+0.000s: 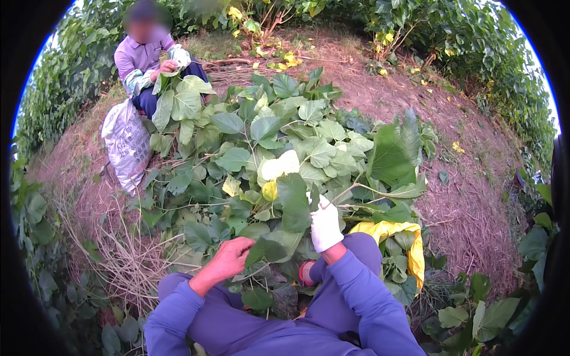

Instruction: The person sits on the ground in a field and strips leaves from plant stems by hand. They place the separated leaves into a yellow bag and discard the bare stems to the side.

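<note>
My right hand [326,226], in a white glove, is closed around a leafy branch [345,193]. Broad green leaves fan out from that branch on both sides of the glove. My left hand [232,254] is bare, with curled fingers beside a dark green leaf [266,250]. Whether those fingers grip a stem is hidden. Beyond both hands spreads a large heap of leafy branches [231,159], a few leaves yellow. Beside my right knee, a yellow sack [416,249] lies open with green leaves inside.
Across the heap sits another person [140,58], holding leaves. A white woven sack [127,142] bearing print stands by that person. Bare stripped stems [122,262] lie at my left. Leafy bushes [481,58] ring the dirt ground [472,187].
</note>
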{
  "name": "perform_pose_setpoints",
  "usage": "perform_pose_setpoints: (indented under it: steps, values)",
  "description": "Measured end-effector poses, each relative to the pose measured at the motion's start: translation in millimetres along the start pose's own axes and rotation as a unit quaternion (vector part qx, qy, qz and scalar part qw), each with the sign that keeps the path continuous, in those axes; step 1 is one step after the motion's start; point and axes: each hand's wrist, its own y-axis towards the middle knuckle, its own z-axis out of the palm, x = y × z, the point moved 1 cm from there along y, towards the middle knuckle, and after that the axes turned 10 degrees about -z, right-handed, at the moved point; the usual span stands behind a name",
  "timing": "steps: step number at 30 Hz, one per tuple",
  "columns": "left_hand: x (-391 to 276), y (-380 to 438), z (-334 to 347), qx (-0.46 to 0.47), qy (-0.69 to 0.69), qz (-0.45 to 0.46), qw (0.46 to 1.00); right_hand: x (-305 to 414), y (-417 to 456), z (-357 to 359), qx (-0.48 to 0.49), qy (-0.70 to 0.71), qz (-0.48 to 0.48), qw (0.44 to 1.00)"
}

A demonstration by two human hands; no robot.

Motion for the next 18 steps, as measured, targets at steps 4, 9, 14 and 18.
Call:
perform_pose_setpoints:
  steps: [4, 9, 14, 18]
  values:
    - [-56, 15, -42, -0.148, -0.093, 0.053, 0.983, 8, -3, 9, 0.024, -0.072, -0.001, 0.997]
    - [-120, 44, -32, -0.155, 0.009, 0.187, 0.970, -20, -9, 17, 0.064, -0.116, 0.008, 0.991]
    - [-133, 68, -2, -0.162, 0.150, 0.130, 0.967, -65, -12, 7, 0.139, -0.234, -0.132, 0.953]
    - [-116, 85, 2, -0.143, 0.046, 0.094, 0.984, -35, -16, 15, 0.249, -0.400, -0.117, 0.874]
